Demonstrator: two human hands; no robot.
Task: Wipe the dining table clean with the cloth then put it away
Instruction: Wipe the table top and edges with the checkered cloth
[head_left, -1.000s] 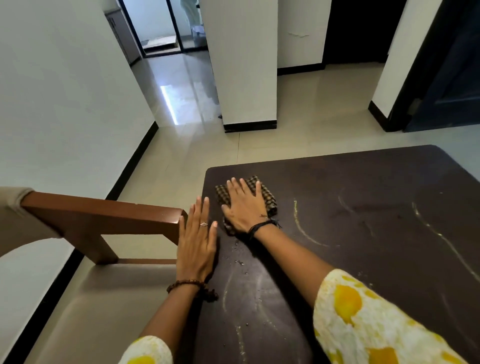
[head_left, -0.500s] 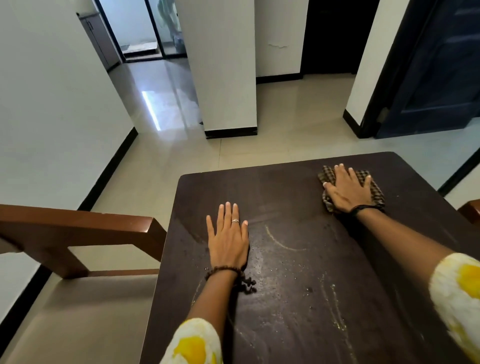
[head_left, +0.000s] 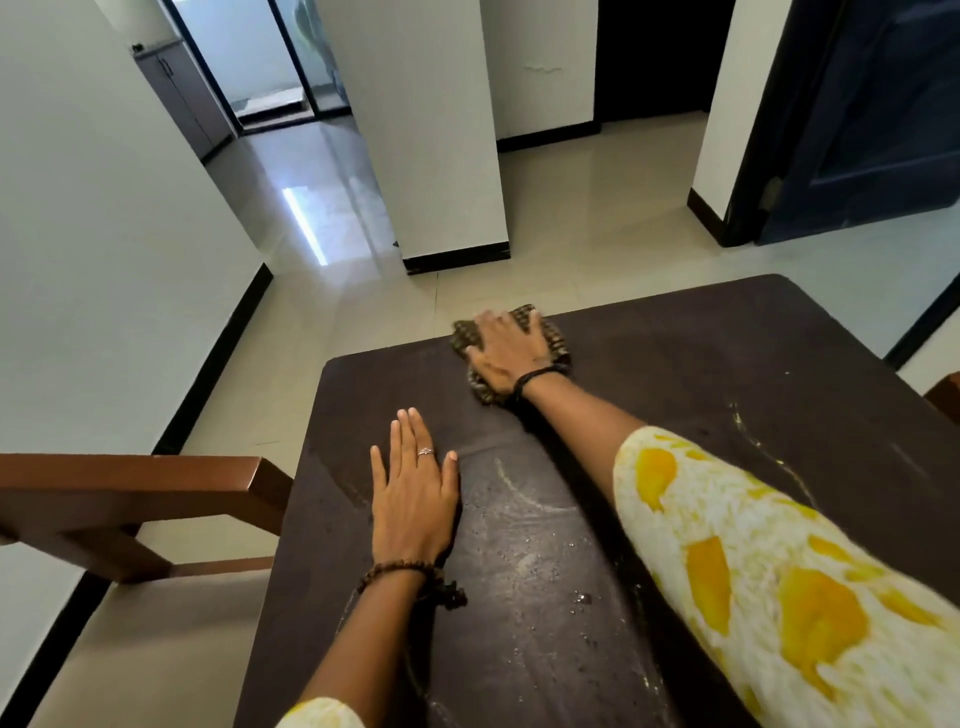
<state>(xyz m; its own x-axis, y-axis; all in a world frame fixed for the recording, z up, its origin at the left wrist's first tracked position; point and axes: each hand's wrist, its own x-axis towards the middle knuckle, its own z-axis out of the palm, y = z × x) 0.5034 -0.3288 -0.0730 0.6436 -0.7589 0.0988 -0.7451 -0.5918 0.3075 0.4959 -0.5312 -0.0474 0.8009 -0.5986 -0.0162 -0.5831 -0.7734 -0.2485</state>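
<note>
one crumpled checked cloth — dark streaked table

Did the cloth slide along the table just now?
Yes. The cloth, under the right hand, went from the table's far right corner leftward along its far edge.

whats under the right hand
A folded checked cloth lies under the right hand at the table's far edge. The tabletop beneath it is covered.

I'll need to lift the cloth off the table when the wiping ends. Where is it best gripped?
Likely the cloth's far edge, which overhangs the table's far rim: grip there from above, thumb underneath. The right hand already lies flat on it.
</note>
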